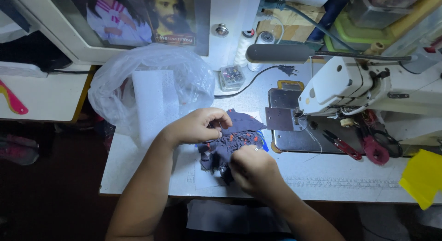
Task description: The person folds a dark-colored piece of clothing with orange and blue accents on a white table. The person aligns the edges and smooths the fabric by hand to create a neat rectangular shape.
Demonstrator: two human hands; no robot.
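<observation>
- Fabric piece [232, 142] — dark blue with small orange dots — is lying bunched on the white sewing table [322, 176], just left of the sewing machine [363, 86], likely being readied for stitching.
- Left hand [198, 126] is curling its fingers over the cloth's upper edge, pinning it flat.
- Right hand [253, 169] is pinching the near edge, fingers pressed together — seemingly working a seam.
- Clear plastic bag [147, 84] is sitting behind, well apart from the red-handled scissors [370, 146].

Dark blue-grey fabric piece [230, 146] with small orange dots lies crumpled, just left of the sewing machine [368, 86].
</observation>
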